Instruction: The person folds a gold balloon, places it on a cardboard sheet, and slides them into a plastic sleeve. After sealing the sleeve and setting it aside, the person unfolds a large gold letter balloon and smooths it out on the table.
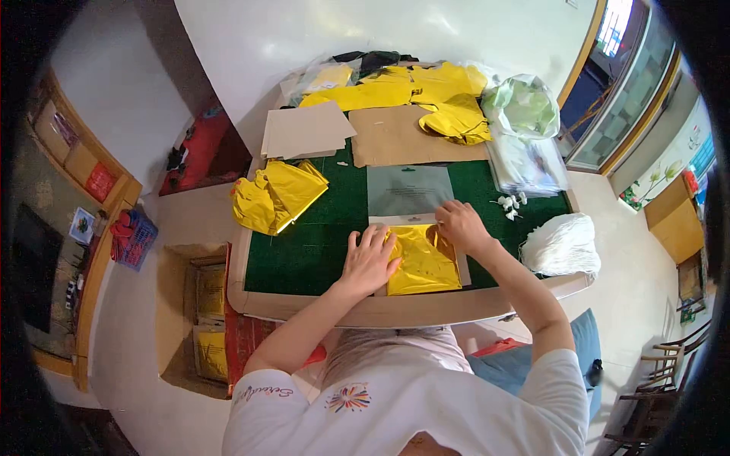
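A folded shiny gold foil piece (423, 262) lies on a pale card on the green mat, close to the table's front edge. My left hand (369, 258) rests at its left side, fingers spread and lying flat on the edge. At the upper right corner of the foil, my right hand (461, 226) has its fingers bent together on the edge; what they grip, if anything, is hidden. Just beyond the foil lies a clear plastic bag flap (409, 191) with small print and a hang hole.
Another gold bundle (280, 196) lies left, below grey cards (306, 129). Behind are brown cardboard (388, 137) and gold foil (449, 82). Clear bags (530, 163), white clips (512, 205) and white string (563, 245) are right. A cardboard box (176, 304) stands on the floor.
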`<move>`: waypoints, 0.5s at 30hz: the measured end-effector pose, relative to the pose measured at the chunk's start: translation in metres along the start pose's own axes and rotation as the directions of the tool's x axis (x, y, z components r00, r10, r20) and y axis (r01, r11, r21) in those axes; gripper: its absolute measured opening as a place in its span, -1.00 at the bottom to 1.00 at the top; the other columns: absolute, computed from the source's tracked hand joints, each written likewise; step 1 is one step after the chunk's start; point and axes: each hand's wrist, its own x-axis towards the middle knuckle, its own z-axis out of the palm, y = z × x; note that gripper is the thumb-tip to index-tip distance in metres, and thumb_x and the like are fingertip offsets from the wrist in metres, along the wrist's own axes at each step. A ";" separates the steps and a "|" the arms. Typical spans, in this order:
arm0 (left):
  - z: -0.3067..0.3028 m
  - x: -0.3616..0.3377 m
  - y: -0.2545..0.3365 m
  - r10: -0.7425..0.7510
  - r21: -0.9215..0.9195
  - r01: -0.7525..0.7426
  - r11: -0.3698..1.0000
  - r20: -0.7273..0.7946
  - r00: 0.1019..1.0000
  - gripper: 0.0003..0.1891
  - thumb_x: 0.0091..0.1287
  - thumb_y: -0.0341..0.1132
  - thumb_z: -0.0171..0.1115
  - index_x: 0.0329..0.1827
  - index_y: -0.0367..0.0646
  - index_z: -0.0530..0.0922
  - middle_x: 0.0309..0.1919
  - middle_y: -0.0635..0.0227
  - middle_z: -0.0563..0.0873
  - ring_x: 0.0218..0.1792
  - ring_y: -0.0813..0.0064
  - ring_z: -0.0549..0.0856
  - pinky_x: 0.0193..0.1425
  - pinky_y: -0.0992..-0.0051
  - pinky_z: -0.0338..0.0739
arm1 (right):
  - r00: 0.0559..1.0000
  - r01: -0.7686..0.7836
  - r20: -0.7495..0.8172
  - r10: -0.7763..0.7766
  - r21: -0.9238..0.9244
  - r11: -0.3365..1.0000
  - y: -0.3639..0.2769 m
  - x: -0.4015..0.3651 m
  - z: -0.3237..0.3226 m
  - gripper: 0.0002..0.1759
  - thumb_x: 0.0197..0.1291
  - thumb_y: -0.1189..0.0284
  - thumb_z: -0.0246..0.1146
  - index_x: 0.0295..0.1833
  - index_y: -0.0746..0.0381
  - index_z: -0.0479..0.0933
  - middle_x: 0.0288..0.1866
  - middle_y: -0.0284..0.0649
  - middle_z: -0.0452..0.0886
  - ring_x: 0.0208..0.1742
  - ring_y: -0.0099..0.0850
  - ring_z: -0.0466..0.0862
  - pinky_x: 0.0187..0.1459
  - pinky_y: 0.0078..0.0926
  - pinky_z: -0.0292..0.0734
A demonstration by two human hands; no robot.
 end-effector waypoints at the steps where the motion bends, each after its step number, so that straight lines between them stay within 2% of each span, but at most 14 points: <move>1: 0.000 0.000 0.000 0.001 -0.002 -0.001 1.000 -0.001 1.000 -0.50 0.23 -0.06 0.23 0.15 -0.17 0.50 0.23 0.19 0.45 0.29 0.21 0.34 0.25 -0.03 0.21 | 1.000 -0.002 0.002 0.002 0.000 1.000 0.001 -0.004 -0.002 -0.83 0.05 0.38 0.24 -0.24 0.18 0.48 -0.25 -0.23 0.52 -0.11 -0.27 0.56 -0.08 -0.30 0.43; 7: -0.001 0.000 0.000 0.027 0.017 -0.026 1.000 -0.049 0.998 -0.51 0.22 -0.09 0.26 0.15 -0.15 0.49 0.23 0.18 0.42 0.28 0.23 0.34 0.23 0.07 0.21 | 0.999 0.049 -0.009 -0.049 -0.012 0.999 -0.007 -0.019 -0.007 -0.88 0.06 0.43 0.23 -0.27 0.20 0.48 -0.28 -0.23 0.51 -0.13 -0.27 0.55 -0.11 -0.33 0.41; 10: -0.001 0.000 0.000 0.038 0.019 -0.037 0.999 -0.056 0.998 -0.51 0.22 -0.10 0.26 0.16 -0.16 0.49 0.22 0.18 0.43 0.27 0.23 0.35 0.22 0.08 0.22 | 0.995 0.078 -0.068 -0.078 -0.007 0.997 -0.006 -0.025 -0.004 -0.90 0.07 0.44 0.22 -0.30 0.20 0.47 -0.29 -0.23 0.51 -0.13 -0.27 0.55 -0.12 -0.34 0.40; 13: -0.003 0.000 0.001 0.031 0.010 -0.031 0.999 -0.024 0.999 -0.50 0.23 -0.10 0.26 0.17 -0.16 0.48 0.21 0.18 0.43 0.25 0.23 0.36 0.21 0.08 0.22 | 0.997 0.026 -0.072 -0.020 0.081 0.996 -0.003 -0.028 -0.003 -0.90 0.08 0.44 0.22 -0.30 0.21 0.48 -0.30 -0.22 0.50 -0.14 -0.25 0.55 -0.12 -0.35 0.40; 15: -0.004 0.001 0.000 0.023 0.004 -0.023 1.000 -0.005 1.000 -0.50 0.23 -0.09 0.26 0.18 -0.16 0.48 0.21 0.18 0.44 0.24 0.22 0.37 0.21 0.08 0.23 | 0.996 -0.010 -0.083 0.029 0.218 0.976 0.000 -0.029 -0.002 -0.88 0.13 0.45 0.20 -0.25 0.27 0.52 -0.30 -0.16 0.52 -0.14 -0.19 0.55 -0.12 -0.28 0.44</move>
